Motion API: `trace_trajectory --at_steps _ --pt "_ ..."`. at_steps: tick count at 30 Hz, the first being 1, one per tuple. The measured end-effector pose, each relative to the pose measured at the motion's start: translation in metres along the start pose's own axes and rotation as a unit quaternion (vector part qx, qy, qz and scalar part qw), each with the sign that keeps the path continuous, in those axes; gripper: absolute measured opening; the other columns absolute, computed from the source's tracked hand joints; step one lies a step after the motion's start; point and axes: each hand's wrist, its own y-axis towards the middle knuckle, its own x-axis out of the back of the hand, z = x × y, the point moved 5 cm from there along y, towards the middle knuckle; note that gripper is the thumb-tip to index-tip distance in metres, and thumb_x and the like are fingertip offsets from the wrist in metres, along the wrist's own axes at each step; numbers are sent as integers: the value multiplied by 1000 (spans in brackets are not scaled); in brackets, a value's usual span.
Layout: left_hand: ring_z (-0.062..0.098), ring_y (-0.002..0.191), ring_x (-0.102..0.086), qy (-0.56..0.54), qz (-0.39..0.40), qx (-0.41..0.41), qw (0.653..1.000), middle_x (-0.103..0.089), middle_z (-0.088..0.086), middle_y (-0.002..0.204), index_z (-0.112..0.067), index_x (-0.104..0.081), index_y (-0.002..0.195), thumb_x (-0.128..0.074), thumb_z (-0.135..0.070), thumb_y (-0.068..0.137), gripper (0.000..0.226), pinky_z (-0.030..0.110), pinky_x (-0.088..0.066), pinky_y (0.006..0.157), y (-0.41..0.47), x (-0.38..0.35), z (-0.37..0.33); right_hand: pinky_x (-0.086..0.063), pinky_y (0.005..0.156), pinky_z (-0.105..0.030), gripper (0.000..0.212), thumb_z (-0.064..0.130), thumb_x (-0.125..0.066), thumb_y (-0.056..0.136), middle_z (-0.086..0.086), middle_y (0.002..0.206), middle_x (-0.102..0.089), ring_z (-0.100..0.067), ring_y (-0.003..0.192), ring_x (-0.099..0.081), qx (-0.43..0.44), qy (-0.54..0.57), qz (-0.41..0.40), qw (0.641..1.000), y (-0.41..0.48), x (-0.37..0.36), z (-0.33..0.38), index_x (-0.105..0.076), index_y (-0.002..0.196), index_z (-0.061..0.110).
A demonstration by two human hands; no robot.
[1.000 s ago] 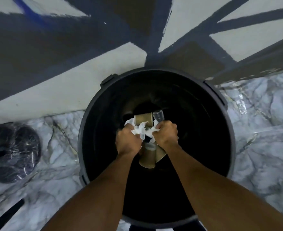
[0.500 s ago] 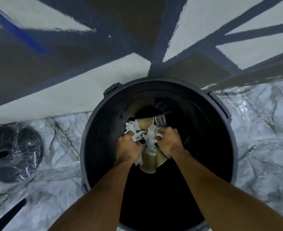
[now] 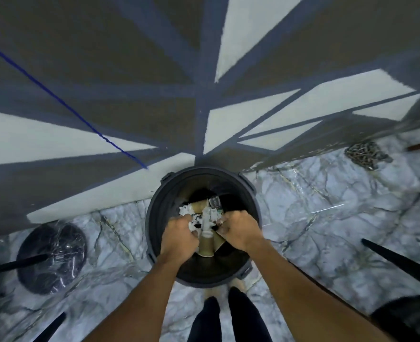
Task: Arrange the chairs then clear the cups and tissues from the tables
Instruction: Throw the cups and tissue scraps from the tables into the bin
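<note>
Cups and tissues sit bunched between my two fists, held over the open mouth of the black bin [image 3: 154, 218]. My left grip [image 3: 179, 236] is curled tight on the crumpled white tissues [image 3: 188, 212]. My right grip [image 3: 239, 230] is clamped on the other side of the bundle, fingers folded round the brown paper cups [image 3: 206, 246] with tissue caught among them. Two of those cups hang below my knuckles, and a third lies sideways at the far side of the bundle. A clear plastic cup [image 3: 215, 202] pokes out just beside that one.

The bin stands on the marble floor [image 3: 327, 218], hard against the foot of the wall [image 3: 105, 144], which is painted in grey, brown and pale shapes. My legs [image 3: 206, 317] in dark trousers stand at the bin's near side.

To the left, near the wall, a round black stand base [image 3: 52, 257] wrapped in clear film rests on the floor with a black pole [image 3: 13, 265] lying across it. Far right, at the foot of the wall, lies a heap of chain [image 3: 367, 155]. A black tapered leg [image 3: 396, 262] slants across the floor on the right, well apart from the bin.
</note>
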Motion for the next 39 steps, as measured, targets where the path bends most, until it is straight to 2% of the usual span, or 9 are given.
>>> trace_trajectory --at_steps 4,9,17,22,25,29,32,35,39 --pt "29 109 -55 42 -4 -106 993 -65 7 112 -15 -67 118 -68 -14 81 37 37 -51 87 -48 43 -64 -52 94 -38 41 22 -60 84 -11 121 -63 -33 113 -59 -11 -16 -41 999 -76 61 6 -64 124 19" --pt "24 122 -45 81 30 -196 977 -59 3 123 -17 -60 130 -63 -17 86 44 37 -47 98 -95 72 -133 -54 89 -37 39 26 -61 86 -12 120 -64 -31 111 -60 -57 2 -106 993 -162 100 -8 -64 124 21" --pt "23 121 -52 124 78 -355 923 -59 2 128 -19 -62 126 -59 -17 85 41 31 -46 97 -199 51 -248 -47 92 -35 45 25 -58 91 -10 131 -58 -28 117 -57 -172 58 -226 957 -322 116 -90 -56 135 21" --pt "22 117 -58 166 121 -463 862 -61 1 129 -23 -63 124 -59 -20 83 41 35 -50 96 -294 5 -328 -49 95 -36 43 25 -58 91 -7 134 -57 -27 120 -56 -247 101 -287 920 -436 108 -157 -57 134 22" --pt "20 115 -61 195 151 -518 819 -66 1 125 -21 -64 121 -59 -24 81 40 37 -52 95 -354 -41 -365 -51 83 -34 38 21 -58 85 -8 121 -65 -30 107 -62 -290 135 -319 892 -506 85 -197 -66 122 23" --pt "23 116 -61 226 202 -568 765 -67 1 123 -18 -66 120 -65 -24 86 34 37 -52 95 -447 -116 -397 -55 85 -36 28 23 -61 82 -6 110 -70 -29 103 -64 -341 163 -352 856 -602 36 -252 -70 108 20" --pt "22 115 -61 256 238 -588 730 -64 -2 126 -22 -63 124 -67 -28 89 35 34 -52 93 -514 -178 -409 -54 89 -35 34 25 -61 83 -3 116 -69 -26 107 -65 -382 194 -363 828 -671 -4 -298 -69 117 23" --pt "21 117 -60 265 277 -607 696 -61 -3 132 -24 -60 129 -67 -29 89 41 35 -51 95 -580 -229 -415 -53 80 -32 32 23 -61 80 -3 111 -70 -26 100 -66 -425 235 -372 791 -733 -43 -340 -69 111 21" --pt "22 105 -64 271 299 -628 666 -68 -2 114 -25 -65 114 -65 -24 86 28 37 -54 91 -650 -270 -423 -51 92 -33 37 26 -65 84 -2 121 -66 -24 112 -61 -457 280 -393 747 -789 -82 -378 -66 121 23"
